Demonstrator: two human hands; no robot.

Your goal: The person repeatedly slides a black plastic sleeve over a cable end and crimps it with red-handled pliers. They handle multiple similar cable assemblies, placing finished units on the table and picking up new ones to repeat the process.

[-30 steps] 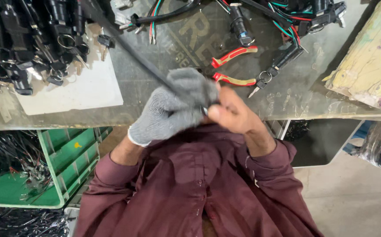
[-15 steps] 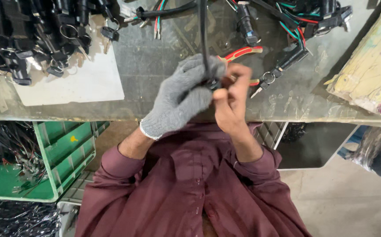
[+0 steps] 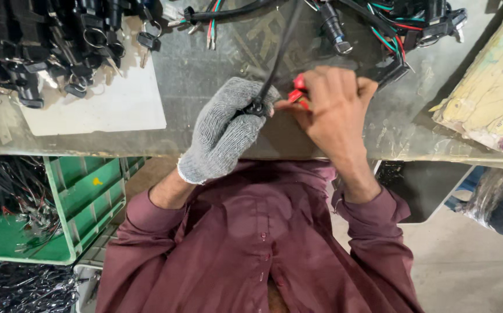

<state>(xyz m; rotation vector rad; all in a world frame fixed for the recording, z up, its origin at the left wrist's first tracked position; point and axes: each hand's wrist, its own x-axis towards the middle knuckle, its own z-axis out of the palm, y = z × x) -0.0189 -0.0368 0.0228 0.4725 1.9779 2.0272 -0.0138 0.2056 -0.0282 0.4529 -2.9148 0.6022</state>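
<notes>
A: Entry. A black cable (image 3: pixel 280 52) is gripped in the gloved left hand (image 3: pixel 225 130), fist closed around its lower end at a small black fitting (image 3: pixel 256 108). The cable runs up and away across the bench.

B: Right hand?

A: The bare right hand (image 3: pixel 332 113) is closed at the fitting, fingertips pinched beside it, directly over red-handled pliers (image 3: pixel 297 93). Whether the pliers are held or merely lie beneath cannot be told.

B: Handling properties?

A: The cable is judged light and flexible, smooth-sheathed, likely to slip on bare skin; the knitted glove should aid grip. The fitting looks rigid and small, best held close behind it.

B: Surface and surroundings?

A: A worn grey workbench (image 3: pixel 205 64) is noted, strewn with black switch assemblies (image 3: pixel 48 40) and coloured wiring (image 3: pixel 402 29). A white sheet (image 3: pixel 106 107) lies at the left; a green crate (image 3: pixel 83 197) of wires stands beneath.
</notes>
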